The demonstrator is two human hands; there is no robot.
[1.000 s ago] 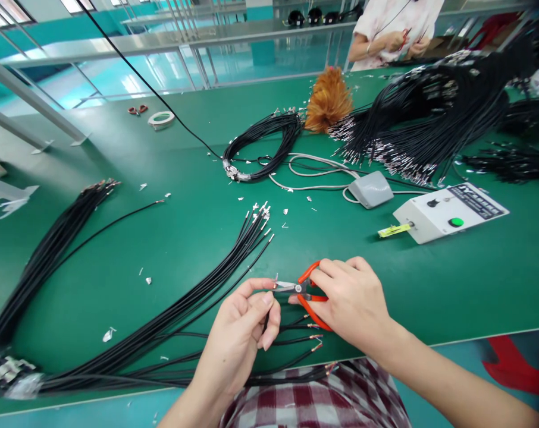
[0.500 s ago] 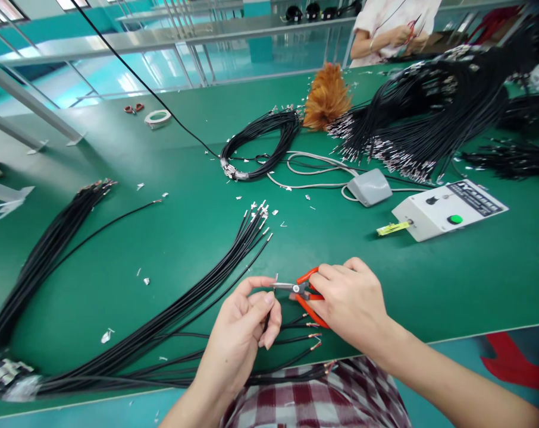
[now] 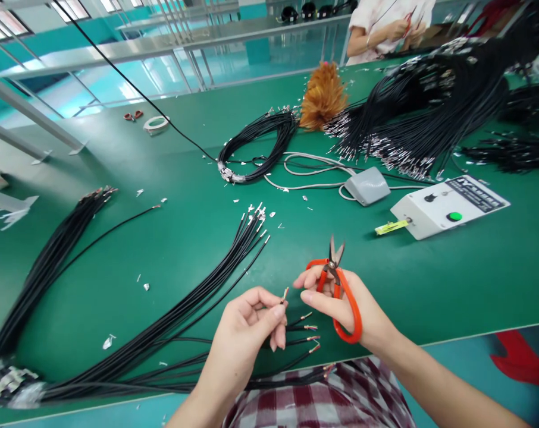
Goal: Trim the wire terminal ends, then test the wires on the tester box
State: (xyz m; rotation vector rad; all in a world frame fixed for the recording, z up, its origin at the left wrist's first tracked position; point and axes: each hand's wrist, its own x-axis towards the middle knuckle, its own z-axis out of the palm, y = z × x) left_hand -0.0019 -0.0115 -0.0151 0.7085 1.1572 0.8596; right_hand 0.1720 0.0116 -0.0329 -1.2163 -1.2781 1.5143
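My left hand [image 3: 247, 327] pinches a black cable near its end, where thin stripped wires [image 3: 285, 294] stick up past the fingertips. Just to the right, my right hand [image 3: 341, 297] holds red-handled scissors [image 3: 332, 264] loosely, the handle looped over the fingers and the blades parted, pointing away from me. Thumb and forefinger of that hand are apart and close to the wire ends. Below the hands, several black cables with bare coloured ends [image 3: 313, 342] reach towards my lap. A bundle of black cables [image 3: 198, 291] with pale tips lies left of my left hand.
Another cable bundle [image 3: 50, 255] lies far left. A coiled cable [image 3: 256, 145], an orange duster [image 3: 323, 98], a grey pedal [image 3: 367, 185] and a white box with a green button [image 3: 452, 205] sit beyond. Large cable piles [image 3: 430, 113] fill the back right, near a person [image 3: 389, 30] holding scissors.
The scissors have come away from the wire end and swung upright in my right hand, their blades now parted. Bare wires now show above my left fingertips.
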